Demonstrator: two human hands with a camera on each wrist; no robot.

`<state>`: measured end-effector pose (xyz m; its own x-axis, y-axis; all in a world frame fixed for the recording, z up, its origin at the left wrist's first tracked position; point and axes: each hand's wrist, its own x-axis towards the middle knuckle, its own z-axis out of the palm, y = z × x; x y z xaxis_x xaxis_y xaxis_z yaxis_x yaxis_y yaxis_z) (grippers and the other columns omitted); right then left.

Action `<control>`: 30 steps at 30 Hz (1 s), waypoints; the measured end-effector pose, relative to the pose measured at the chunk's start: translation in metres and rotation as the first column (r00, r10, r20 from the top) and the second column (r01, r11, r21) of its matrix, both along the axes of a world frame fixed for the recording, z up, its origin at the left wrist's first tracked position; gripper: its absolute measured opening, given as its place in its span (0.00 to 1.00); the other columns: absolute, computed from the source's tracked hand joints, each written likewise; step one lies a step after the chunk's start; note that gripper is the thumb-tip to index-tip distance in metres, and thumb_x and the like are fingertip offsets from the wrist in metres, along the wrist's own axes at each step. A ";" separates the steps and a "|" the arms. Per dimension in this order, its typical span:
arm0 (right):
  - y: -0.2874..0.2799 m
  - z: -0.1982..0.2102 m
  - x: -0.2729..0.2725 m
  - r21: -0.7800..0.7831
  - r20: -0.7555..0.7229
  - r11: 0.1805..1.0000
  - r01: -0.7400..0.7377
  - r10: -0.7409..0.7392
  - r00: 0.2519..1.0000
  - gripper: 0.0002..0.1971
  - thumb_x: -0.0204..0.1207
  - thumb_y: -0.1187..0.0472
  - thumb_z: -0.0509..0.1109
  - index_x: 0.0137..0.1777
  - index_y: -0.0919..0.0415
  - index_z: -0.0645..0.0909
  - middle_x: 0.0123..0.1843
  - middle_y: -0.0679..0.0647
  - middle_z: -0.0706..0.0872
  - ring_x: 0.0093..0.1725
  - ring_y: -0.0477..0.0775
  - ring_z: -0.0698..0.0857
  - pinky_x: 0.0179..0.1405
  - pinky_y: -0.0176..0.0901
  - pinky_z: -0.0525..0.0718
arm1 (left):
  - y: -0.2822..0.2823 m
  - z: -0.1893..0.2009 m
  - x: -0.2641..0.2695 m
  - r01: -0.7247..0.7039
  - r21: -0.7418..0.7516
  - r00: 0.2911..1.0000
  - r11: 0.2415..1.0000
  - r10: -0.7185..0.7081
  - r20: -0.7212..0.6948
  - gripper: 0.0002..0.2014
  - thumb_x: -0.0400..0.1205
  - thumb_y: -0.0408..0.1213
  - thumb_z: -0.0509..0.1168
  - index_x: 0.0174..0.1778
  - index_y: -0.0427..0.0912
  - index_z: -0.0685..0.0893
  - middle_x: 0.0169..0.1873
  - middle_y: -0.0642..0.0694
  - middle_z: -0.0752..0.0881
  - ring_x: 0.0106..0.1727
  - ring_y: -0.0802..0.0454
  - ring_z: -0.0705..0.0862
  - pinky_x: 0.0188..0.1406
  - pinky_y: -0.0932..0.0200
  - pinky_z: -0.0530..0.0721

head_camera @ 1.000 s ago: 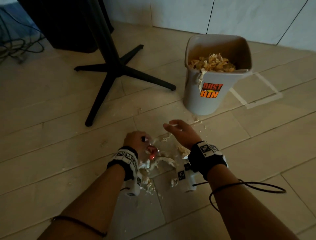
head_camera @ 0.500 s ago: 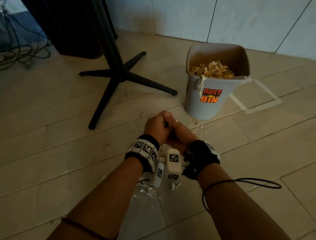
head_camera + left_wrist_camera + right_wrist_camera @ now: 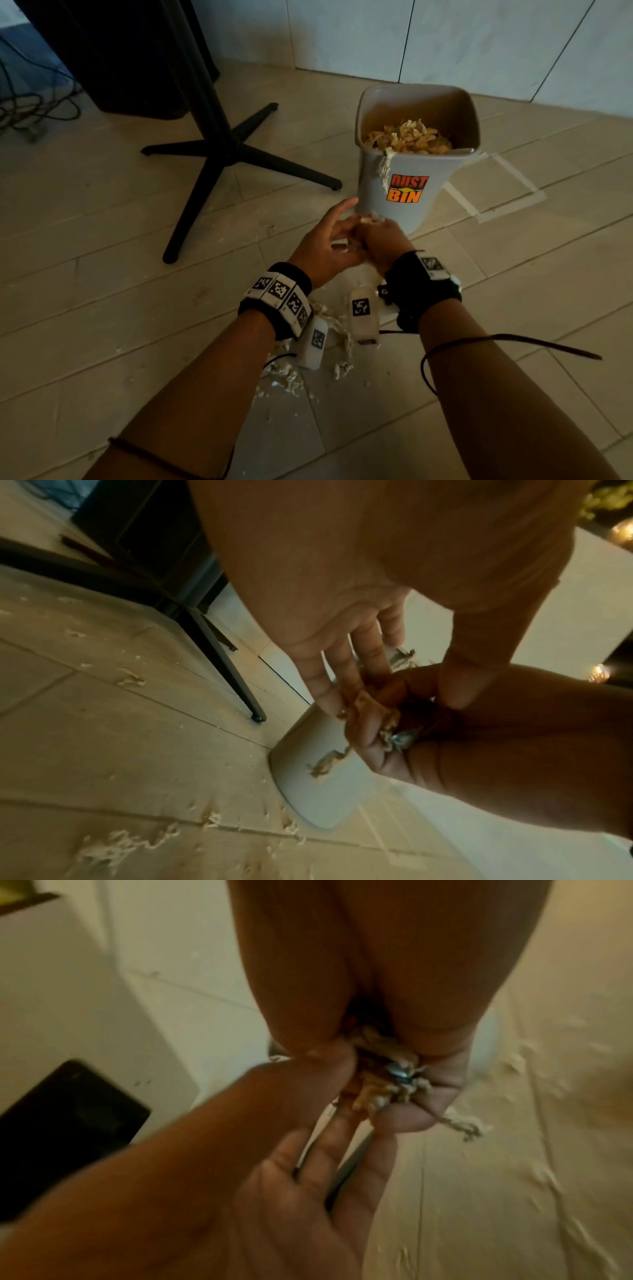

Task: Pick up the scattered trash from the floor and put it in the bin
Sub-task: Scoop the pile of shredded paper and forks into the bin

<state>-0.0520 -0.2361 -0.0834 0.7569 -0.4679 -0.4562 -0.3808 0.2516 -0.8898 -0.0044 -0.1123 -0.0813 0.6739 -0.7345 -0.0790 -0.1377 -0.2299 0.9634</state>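
A grey bin point(image 3: 375, 192) labelled DUST BIN stands on the floor, nearly full of shredded paper trash point(image 3: 407, 137), with one strip hanging over its rim. Just in front of it, above the floor, my right hand point(image 3: 373, 233) grips a clump of paper scraps point(image 3: 370, 219) with a shiny bit in it point(image 3: 397, 1073). My left hand point(image 3: 339, 226) lies against that clump with straight fingers point(image 3: 342, 674), touching it from the left. More scraps point(image 3: 329, 325) are scattered on the floor below my wrists.
A black table base point(image 3: 219, 150) with spreading legs stands left of the bin. A dark cabinet point(image 3: 137, 54) and cables point(image 3: 30, 109) are at the back left. White tape marks point(image 3: 507, 192) lie right of the bin. A tiled wall is behind.
Both hands came together over the scraps on the floor, then rose with the clump towards the bin. My left hand's fingers have straightened.
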 end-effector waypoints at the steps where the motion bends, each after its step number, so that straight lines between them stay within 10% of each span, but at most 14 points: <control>1: -0.006 0.010 0.004 -0.087 -0.018 0.996 -0.034 0.032 0.999 0.07 0.76 0.67 0.63 0.44 0.62 0.83 0.39 0.61 0.88 0.32 0.57 0.87 0.36 0.49 0.89 | -0.001 0.003 0.001 -0.037 -0.041 0.999 0.998 0.036 -0.022 0.39 0.74 0.32 0.74 0.78 0.58 0.65 0.68 0.52 0.82 0.67 0.58 0.81 0.66 0.55 0.80; 4: -0.028 0.040 0.016 -0.232 -0.049 0.969 -0.081 0.071 0.996 0.09 0.79 0.67 0.61 0.39 0.60 0.80 0.33 0.58 0.81 0.26 0.54 0.80 0.25 0.40 0.83 | -0.002 0.009 0.010 -0.090 -0.064 0.996 0.994 0.090 -0.003 0.33 0.76 0.28 0.67 0.75 0.58 0.69 0.61 0.56 0.87 0.65 0.57 0.82 0.63 0.53 0.80; 10: -0.077 0.109 0.047 -0.471 0.041 0.881 0.034 -0.016 0.999 0.09 0.80 0.66 0.60 0.49 0.67 0.82 0.42 0.68 0.85 0.36 0.62 0.88 0.46 0.59 0.90 | 0.000 -0.007 0.027 -0.194 0.001 0.980 0.981 0.194 0.049 0.21 0.79 0.30 0.65 0.66 0.52 0.80 0.52 0.61 0.89 0.58 0.67 0.84 0.66 0.53 0.81; 14: -0.099 0.139 0.060 -0.616 0.114 0.783 0.089 -0.023 0.993 0.09 0.76 0.59 0.62 0.52 0.56 0.80 0.45 0.60 0.85 0.27 0.46 0.86 0.29 0.41 0.88 | 0.009 -0.039 0.039 -0.218 0.152 0.973 0.964 0.203 0.107 0.13 0.82 0.33 0.65 0.62 0.44 0.84 0.53 0.55 0.89 0.52 0.67 0.85 0.63 0.58 0.82; 18: -0.114 0.132 0.064 -0.677 -0.034 0.734 -0.050 0.037 0.999 0.19 0.74 0.51 0.71 0.65 0.47 0.78 0.62 0.52 0.82 0.49 0.51 0.84 0.34 0.35 0.82 | 0.032 -0.076 0.055 -0.263 0.350 0.963 0.899 0.226 0.144 0.12 0.83 0.35 0.64 0.61 0.45 0.84 0.59 0.47 0.87 0.61 0.50 0.84 0.57 0.62 0.79; 23: -0.124 0.115 0.063 -0.774 -0.107 0.608 -0.179 0.154 0.982 0.32 0.76 0.46 0.72 0.79 0.48 0.67 0.76 0.53 0.73 0.51 0.45 0.76 0.18 0.15 0.70 | 0.066 -0.110 0.091 -0.297 0.647 0.954 0.702 0.251 0.166 0.21 0.81 0.38 0.66 0.71 0.46 0.77 0.70 0.44 0.79 0.69 0.43 0.79 0.67 0.53 0.78; 25: -0.115 0.112 0.066 -0.829 0.028 0.558 -0.046 0.124 0.992 0.31 0.77 0.44 0.70 0.78 0.50 0.68 0.76 0.54 0.71 0.56 0.48 0.80 0.34 0.15 0.78 | 0.073 -0.117 0.105 -0.323 0.687 0.946 0.651 0.244 0.214 0.22 0.81 0.38 0.67 0.72 0.43 0.76 0.71 0.40 0.78 0.69 0.40 0.79 0.66 0.50 0.79; 27: -0.100 0.110 0.071 -0.872 0.178 0.479 0.099 0.122 0.976 0.28 0.79 0.43 0.67 0.75 0.53 0.71 0.75 0.54 0.73 0.66 0.52 0.80 0.63 0.36 0.81 | 0.075 -0.125 0.125 -0.336 0.726 0.942 0.600 0.210 0.262 0.23 0.80 0.37 0.68 0.72 0.39 0.77 0.69 0.37 0.79 0.67 0.38 0.80 0.65 0.50 0.80; 30: -0.064 0.106 0.076 -0.895 0.371 0.336 0.295 0.192 0.908 0.20 0.81 0.49 0.63 0.68 0.59 0.78 0.68 0.54 0.81 0.66 0.45 0.77 0.65 0.22 0.65 | 0.074 -0.135 0.153 -0.317 0.763 0.948 0.563 0.156 0.279 0.29 0.79 0.41 0.70 0.76 0.40 0.72 0.75 0.35 0.72 0.72 0.36 0.74 0.71 0.46 0.76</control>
